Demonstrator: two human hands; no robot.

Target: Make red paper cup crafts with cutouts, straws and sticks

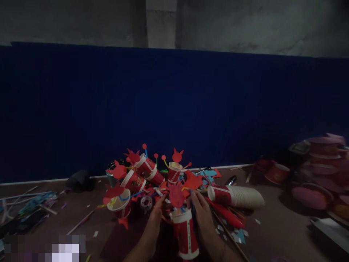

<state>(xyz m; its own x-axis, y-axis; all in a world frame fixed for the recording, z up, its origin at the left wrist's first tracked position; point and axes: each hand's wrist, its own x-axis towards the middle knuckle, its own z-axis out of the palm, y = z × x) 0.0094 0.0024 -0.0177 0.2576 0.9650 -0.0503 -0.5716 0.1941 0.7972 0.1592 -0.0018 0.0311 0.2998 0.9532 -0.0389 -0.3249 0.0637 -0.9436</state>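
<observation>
Grey concrete wall (245,27) backs a dark blue panel (174,98); below, a brown table (278,227) lies strewn with scraps (241,235). Well in from its far edge, left hand (156,213) and right hand (201,207) flank a red paper cup (184,234), close together; whether they grip, I cannot tell. Likely light and easily dented, it suits gentle holding at mid-height.

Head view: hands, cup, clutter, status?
Left hand and right hand flank red-and-white cup; contact unclear. Red cutout above cup's rim. Stacked cups lie right of hands; decorated cups beyond.
</observation>
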